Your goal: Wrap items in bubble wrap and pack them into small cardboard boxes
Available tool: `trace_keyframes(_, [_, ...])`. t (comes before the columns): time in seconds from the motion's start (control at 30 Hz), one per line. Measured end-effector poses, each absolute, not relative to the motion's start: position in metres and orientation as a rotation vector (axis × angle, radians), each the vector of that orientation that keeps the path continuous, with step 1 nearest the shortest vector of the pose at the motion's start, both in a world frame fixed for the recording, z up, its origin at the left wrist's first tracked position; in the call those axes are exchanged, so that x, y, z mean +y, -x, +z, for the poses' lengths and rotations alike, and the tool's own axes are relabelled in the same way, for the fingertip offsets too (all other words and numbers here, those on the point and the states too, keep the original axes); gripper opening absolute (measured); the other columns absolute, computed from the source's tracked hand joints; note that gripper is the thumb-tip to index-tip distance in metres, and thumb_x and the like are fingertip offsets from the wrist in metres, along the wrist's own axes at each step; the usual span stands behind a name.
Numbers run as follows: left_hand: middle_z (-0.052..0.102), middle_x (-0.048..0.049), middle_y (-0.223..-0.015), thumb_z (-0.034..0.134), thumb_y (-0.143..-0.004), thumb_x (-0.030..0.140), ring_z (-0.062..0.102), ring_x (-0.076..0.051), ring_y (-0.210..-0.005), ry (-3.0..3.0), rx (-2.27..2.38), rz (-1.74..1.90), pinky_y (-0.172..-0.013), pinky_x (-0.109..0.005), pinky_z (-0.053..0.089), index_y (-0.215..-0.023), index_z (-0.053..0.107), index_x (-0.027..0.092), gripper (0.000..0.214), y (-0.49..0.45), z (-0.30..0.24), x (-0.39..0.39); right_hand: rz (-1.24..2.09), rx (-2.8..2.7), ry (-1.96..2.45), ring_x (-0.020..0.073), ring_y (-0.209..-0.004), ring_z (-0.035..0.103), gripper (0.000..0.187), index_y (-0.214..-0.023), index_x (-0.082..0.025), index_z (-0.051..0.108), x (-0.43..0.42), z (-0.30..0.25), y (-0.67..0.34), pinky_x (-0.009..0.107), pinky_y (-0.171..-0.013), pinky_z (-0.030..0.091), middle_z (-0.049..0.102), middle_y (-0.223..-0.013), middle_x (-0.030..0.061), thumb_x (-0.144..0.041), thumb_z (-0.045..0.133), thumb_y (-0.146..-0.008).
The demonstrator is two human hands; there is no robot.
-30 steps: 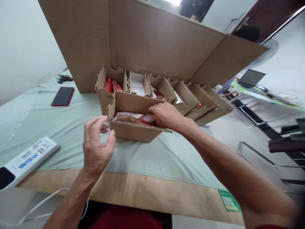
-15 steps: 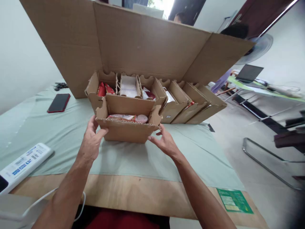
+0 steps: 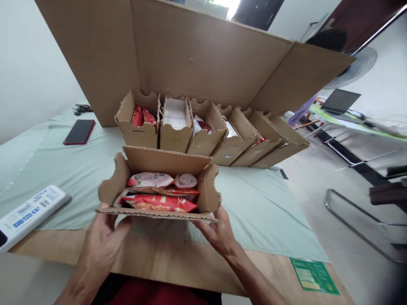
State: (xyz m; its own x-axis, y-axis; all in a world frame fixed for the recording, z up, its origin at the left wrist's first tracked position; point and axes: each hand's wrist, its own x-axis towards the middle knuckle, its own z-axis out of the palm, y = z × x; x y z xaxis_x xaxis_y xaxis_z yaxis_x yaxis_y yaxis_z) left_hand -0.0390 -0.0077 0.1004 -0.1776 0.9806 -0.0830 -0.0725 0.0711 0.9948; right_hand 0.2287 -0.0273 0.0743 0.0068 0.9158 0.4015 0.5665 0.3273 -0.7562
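Both hands hold a small open cardboard tray (image 3: 203,192) lifted above the table's near edge. My left hand (image 3: 103,243) grips its left front corner from below, and my right hand (image 3: 216,233) supports its right front corner. Inside the tray lie red and pink snack packets (image 3: 159,195). Behind it a row of similar cardboard trays (image 3: 203,135) stands in front of a large flattened cardboard sheet (image 3: 190,59), some with red and white packets in them.
A pale green cloth (image 3: 63,169) covers the wooden table (image 3: 178,262). A red phone (image 3: 79,131) lies at the far left and a white power strip (image 3: 28,212) at the near left. A green sticker (image 3: 313,276) sits near the right corner. Chairs and a fan stand at the right.
The front tray has been pulled out of the row and lifted toward me. Both hands, first apart with the right in the tray, have closed on its front corners.
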Motion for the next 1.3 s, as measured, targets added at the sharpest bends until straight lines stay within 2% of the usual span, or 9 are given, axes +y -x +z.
trace_keyframes(0.2, [0.072, -0.0026, -0.124, 0.08, -0.072, 0.029, 0.06, -0.03, -0.131, -1.062, 1.195, 1.591, -0.119, -0.046, 0.043, -0.112, 0.065, 0.026, 0.043, 0.037, 0.117, 0.031, 0.426, -1.68, 1.291, 0.0314, -0.119, 0.065, 0.064, -0.144, -0.023, 0.054, 0.011, 0.096, -0.208, 0.046, -0.096, 0.058, 0.067, -0.134, 0.0142, -0.054, 0.069, -0.09])
trace_keyframes(0.4, [0.073, -0.0093, -0.121, 0.081, -0.075, 0.031, 0.064, -0.029, -0.124, -1.078, 1.141, 1.331, -0.113, -0.045, 0.047, -0.112, 0.064, 0.019, 0.042, 0.01, 0.107, 0.013, 0.238, -1.584, 1.477, 0.0336, -0.104, 0.071, 0.047, -0.127, -0.022, 0.066, -0.041, 0.083, -0.249, 0.049, -0.088, 0.06, 0.074, -0.114, 0.0137, -0.051, 0.069, -0.09])
trace_keyframes(0.53, [0.074, -0.0076, -0.116, 0.084, -0.071, 0.033, 0.065, -0.029, -0.122, -1.014, 1.234, 1.379, -0.111, -0.042, 0.049, -0.106, 0.067, 0.02, 0.041, 0.036, 0.105, 0.006, 0.302, -1.637, 1.403, 0.0369, -0.122, 0.065, 0.061, -0.143, -0.022, 0.057, -0.045, 0.083, -0.224, 0.054, -0.098, 0.057, 0.068, -0.131, 0.0157, -0.052, 0.069, -0.091])
trace_keyframes(0.7, [0.071, -0.0013, -0.124, 0.081, -0.069, 0.021, 0.061, -0.026, -0.128, -1.085, 1.217, 1.553, -0.108, -0.037, 0.05, -0.114, 0.068, 0.026, 0.047, 0.064, 0.118, 0.037, 0.391, -1.668, 1.295, 0.0338, -0.135, 0.056, 0.07, -0.154, -0.024, 0.043, -0.005, 0.088, -0.185, 0.049, -0.098, 0.059, 0.056, -0.15, 0.0168, -0.049, 0.068, -0.093])
trace_keyframes(0.83, [0.072, -0.0009, -0.123, 0.079, -0.071, 0.024, 0.064, -0.026, -0.122, -1.102, 1.257, 1.596, -0.11, -0.04, 0.049, -0.115, 0.069, 0.026, 0.046, 0.079, 0.115, 0.054, 0.382, -1.813, 1.254, 0.0351, -0.147, 0.044, 0.079, -0.16, -0.024, 0.032, -0.011, 0.071, -0.176, 0.051, -0.105, 0.056, 0.042, -0.161, 0.0184, -0.044, 0.068, -0.093])
trace_keyframes(0.93, [0.07, -0.0018, -0.127, 0.077, -0.073, 0.024, 0.062, -0.026, -0.126, -1.139, 1.34, 1.629, -0.115, -0.042, 0.046, -0.119, 0.067, 0.026, 0.047, 0.089, 0.105, 0.057, 0.404, -1.891, 1.213, 0.0346, -0.146, 0.045, 0.081, -0.163, -0.025, 0.027, -0.021, 0.058, -0.176, 0.05, -0.103, 0.057, 0.041, -0.163, 0.0174, -0.033, 0.066, -0.092])
trace_keyframes(1.07, [0.053, -0.0055, -0.153, 0.074, -0.08, 0.029, 0.042, -0.029, -0.148, -1.094, 1.402, 1.665, -0.123, -0.046, 0.038, -0.144, 0.051, 0.033, 0.068, 0.085, 0.089, 0.037, 0.439, -1.829, 1.274, 0.0315, -0.135, 0.057, 0.073, -0.159, -0.028, 0.034, -0.009, 0.056, -0.19, 0.044, -0.093, 0.062, 0.051, -0.155, 0.0154, -0.027, 0.065, -0.093])
trace_keyframes(1.17, [0.035, -0.0068, -0.166, 0.067, -0.087, 0.029, 0.028, -0.031, -0.156, -1.084, 1.47, 1.541, -0.125, -0.056, 0.031, -0.157, 0.032, 0.038, 0.079, 0.069, 0.07, 0.006, 0.599, -1.789, 1.318, 0.0315, -0.128, 0.061, 0.071, -0.152, -0.024, 0.043, 0.018, 0.061, -0.202, 0.043, -0.09, 0.062, 0.056, -0.15, 0.0162, -0.035, 0.072, -0.089])
trace_keyframes(1.3, [0.031, -0.008, -0.168, 0.065, -0.089, 0.031, 0.036, -0.036, -0.153, -1.14, 1.436, 1.419, -0.118, -0.06, 0.041, -0.16, 0.024, 0.041, 0.083, 0.053, 0.049, -0.022, 0.892, -1.819, 1.229, 0.0271, -0.11, 0.068, 0.055, -0.133, -0.022, 0.058, 0.043, 0.06, -0.194, 0.039, -0.085, 0.061, 0.068, -0.131, 0.0117, -0.041, 0.075, -0.085])
